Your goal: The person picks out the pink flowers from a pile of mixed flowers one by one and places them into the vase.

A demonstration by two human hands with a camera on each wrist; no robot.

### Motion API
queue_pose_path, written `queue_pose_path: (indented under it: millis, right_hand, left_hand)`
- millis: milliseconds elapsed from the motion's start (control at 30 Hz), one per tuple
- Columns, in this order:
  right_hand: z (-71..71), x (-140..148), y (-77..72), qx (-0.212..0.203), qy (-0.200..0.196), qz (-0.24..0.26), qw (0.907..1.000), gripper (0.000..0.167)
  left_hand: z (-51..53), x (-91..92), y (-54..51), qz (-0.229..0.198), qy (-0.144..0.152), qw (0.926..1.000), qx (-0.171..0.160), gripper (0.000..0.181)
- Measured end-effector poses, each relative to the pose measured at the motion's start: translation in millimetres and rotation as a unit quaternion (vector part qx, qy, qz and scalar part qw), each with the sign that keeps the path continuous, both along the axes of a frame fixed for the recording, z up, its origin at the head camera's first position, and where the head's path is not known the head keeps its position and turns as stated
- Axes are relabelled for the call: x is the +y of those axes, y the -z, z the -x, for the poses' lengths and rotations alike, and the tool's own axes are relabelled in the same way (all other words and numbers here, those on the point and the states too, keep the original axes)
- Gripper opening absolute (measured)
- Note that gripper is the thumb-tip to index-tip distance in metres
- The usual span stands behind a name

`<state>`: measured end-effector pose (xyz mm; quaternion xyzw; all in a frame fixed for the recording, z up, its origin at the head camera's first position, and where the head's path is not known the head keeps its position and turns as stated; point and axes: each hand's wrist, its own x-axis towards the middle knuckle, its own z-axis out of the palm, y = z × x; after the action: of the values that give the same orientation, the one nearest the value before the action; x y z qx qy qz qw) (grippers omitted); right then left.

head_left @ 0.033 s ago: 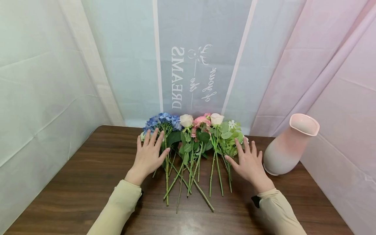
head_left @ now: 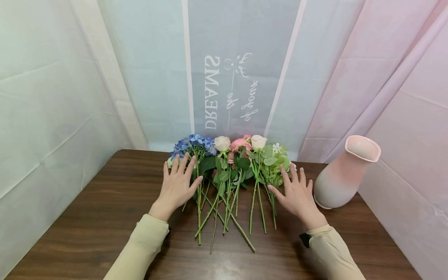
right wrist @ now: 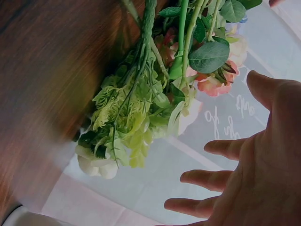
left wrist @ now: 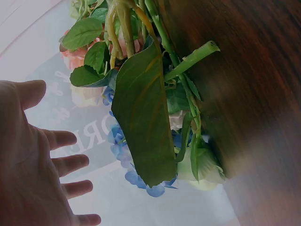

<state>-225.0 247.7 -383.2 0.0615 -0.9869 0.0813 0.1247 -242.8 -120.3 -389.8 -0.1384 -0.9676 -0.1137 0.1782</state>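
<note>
My left hand (head_left: pixel 176 186) hovers over the left end of a row of artificial flowers, fingers spread, holding nothing. Below its fingertips are a blue hydrangea (head_left: pixel 196 144) and its long stem. In the left wrist view a big green leaf (left wrist: pixel 143 117) and a pale rosebud (left wrist: pixel 202 165) lie beyond the palm. My right hand (head_left: pixel 297 194), also spread and holding nothing, is over the right end, by the light green foliage (head_left: pixel 276 165). Between the hands lie two white roses, one on the left (head_left: pixel 222 144), one on the right (head_left: pixel 258 142), and pink flowers (head_left: pixel 240 145), stems pointing toward me.
A pink-and-white vase (head_left: pixel 344 175) with a wide mouth stands at the right of the brown wooden table (head_left: pixel 105 217). Behind the flowers hangs a grey-blue cloth (head_left: pixel 241 39) with mirrored lettering. Pale curtains (head_left: pixel 45 97) close in both sides.
</note>
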Motion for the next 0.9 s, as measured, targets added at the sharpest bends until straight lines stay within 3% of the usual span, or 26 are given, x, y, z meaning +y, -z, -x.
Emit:
queue_pose_path:
  millis: [500,900]
  right_hand:
    - [2.0,1.2,-3.6,0.001,-0.004,0.004,1.0000,0.083]
    - [3.7,-2.2,-0.8,0.067,-0.013,0.026,0.9973,0.058]
  left_hand:
    - [-1.9,-0.7,-5.3,-0.002,-0.004,0.9999,-0.017,0.070]
    - [1.3,-1.0,-3.7,-0.009,-0.008,0.9999,0.009,0.067]
